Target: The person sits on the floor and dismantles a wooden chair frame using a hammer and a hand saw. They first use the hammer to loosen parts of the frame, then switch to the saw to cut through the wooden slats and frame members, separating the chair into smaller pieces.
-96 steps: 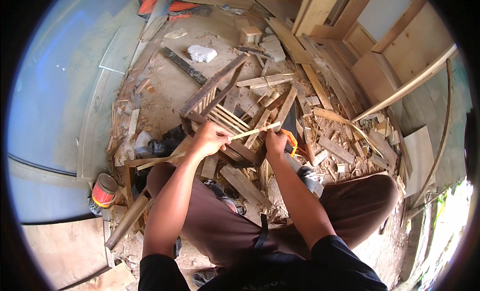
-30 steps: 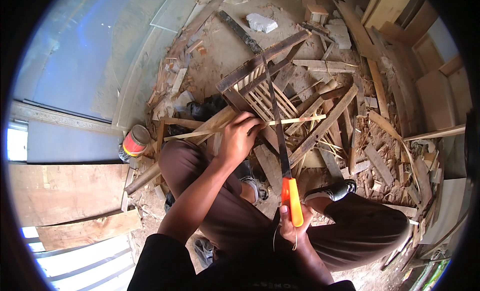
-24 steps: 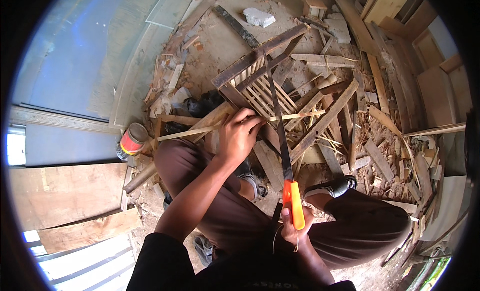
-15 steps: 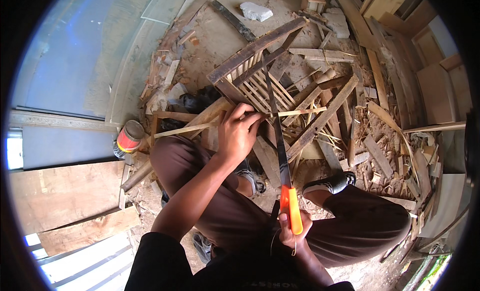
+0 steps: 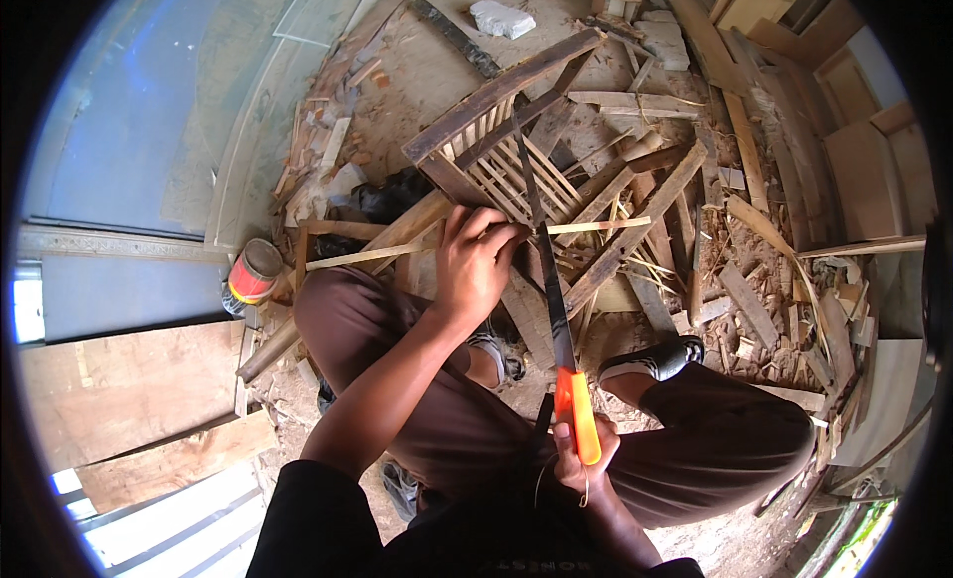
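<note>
My right hand (image 5: 586, 461) is closed around the orange handle of a hand saw (image 5: 552, 298), whose dark blade points away from me. Held between the fingers of my left hand (image 5: 475, 268) is a thin wooden strip (image 5: 601, 224), running left to right across the blade near its middle. The strip's left part shows beyond my wrist, above my knee. Just past my left hand, a slatted wooden frame (image 5: 506, 91) lies tilted on the scrap pile, and the saw's far end overlaps it. My fingertips hide where the strip and blade meet.
A tin can with a red and yellow band (image 5: 256, 270) stands at the left, by glass panes (image 5: 149, 111). Loose boards (image 5: 640, 230) and wood scraps lie across the floor ahead and right. A white chunk (image 5: 502, 20) lies at the far side. Plywood (image 5: 129, 379) leans at lower left.
The view has shifted slightly, so the pile sits a little further left and up. Both hands keep their grips; the saw stays across the strip with little visible movement.
</note>
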Demonstrator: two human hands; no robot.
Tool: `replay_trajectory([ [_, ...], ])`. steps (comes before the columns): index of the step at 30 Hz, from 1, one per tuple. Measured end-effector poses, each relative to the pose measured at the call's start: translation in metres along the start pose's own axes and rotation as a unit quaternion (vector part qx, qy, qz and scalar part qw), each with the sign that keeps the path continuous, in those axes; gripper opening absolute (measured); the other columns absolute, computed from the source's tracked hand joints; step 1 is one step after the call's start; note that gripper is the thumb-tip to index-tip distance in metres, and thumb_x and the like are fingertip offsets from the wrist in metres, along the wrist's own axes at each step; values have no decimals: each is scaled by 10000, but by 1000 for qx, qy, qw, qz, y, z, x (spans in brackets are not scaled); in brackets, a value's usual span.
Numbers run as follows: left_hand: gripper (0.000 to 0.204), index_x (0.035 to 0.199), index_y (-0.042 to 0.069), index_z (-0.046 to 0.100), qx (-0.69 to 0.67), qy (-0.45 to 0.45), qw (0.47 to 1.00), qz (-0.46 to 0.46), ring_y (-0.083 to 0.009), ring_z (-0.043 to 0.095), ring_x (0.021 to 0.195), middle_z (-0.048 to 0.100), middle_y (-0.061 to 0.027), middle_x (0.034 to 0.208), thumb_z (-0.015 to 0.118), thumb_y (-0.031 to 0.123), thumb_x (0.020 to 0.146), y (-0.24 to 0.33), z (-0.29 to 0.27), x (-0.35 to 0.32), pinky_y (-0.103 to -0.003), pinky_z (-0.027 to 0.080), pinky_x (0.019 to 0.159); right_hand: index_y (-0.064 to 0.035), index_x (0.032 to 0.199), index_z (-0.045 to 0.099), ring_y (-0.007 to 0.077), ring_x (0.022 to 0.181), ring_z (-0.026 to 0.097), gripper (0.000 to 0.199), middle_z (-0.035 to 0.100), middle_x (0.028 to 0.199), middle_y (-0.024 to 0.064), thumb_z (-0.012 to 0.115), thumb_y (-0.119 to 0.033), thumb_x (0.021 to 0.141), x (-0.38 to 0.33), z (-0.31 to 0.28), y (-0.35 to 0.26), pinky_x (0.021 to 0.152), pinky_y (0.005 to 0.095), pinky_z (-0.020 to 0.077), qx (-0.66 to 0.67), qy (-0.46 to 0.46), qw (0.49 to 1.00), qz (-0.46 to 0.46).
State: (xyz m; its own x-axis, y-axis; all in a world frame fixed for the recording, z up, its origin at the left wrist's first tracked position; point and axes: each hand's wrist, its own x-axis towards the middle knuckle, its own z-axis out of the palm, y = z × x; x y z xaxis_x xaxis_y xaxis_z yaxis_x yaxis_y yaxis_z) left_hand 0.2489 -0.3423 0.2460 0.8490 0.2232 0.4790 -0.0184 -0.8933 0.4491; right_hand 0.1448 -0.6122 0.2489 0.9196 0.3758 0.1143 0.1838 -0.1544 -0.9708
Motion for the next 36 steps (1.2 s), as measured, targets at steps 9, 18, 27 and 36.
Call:
replay_trajectory([
  [9,168,942,117,792,-12,2,1000,1,-292,599,952,660,-20,951,783,30,798,-4,2,1,-432,493,879,-23,774,621,240,442,523,266,499,567,67,757,-184,935,1,1,-2,480,343,414,-17,-3,1000,-22],
  [18,165,931,109,787,-10,6,1000,11,-294,597,946,665,-22,956,782,23,790,-6,0,1,-429,500,870,-31,771,618,244,443,516,228,490,574,72,750,-140,921,0,3,-3,477,346,406,-30,-4,999,-12],
  [27,171,935,103,786,-10,14,1000,1,-299,596,934,668,-32,959,775,15,790,-9,2,3,-422,506,871,-48,730,589,267,429,504,234,485,563,85,753,-97,888,-6,9,7,463,362,392,-3,3,1000,17],
  [36,178,946,110,792,-9,4,1000,-6,-294,597,942,669,-23,966,776,21,793,-10,1,4,-423,506,882,-38,744,604,249,428,500,212,481,566,62,740,-99,895,-1,8,1,463,341,394,11,-5,1000,-9],
])
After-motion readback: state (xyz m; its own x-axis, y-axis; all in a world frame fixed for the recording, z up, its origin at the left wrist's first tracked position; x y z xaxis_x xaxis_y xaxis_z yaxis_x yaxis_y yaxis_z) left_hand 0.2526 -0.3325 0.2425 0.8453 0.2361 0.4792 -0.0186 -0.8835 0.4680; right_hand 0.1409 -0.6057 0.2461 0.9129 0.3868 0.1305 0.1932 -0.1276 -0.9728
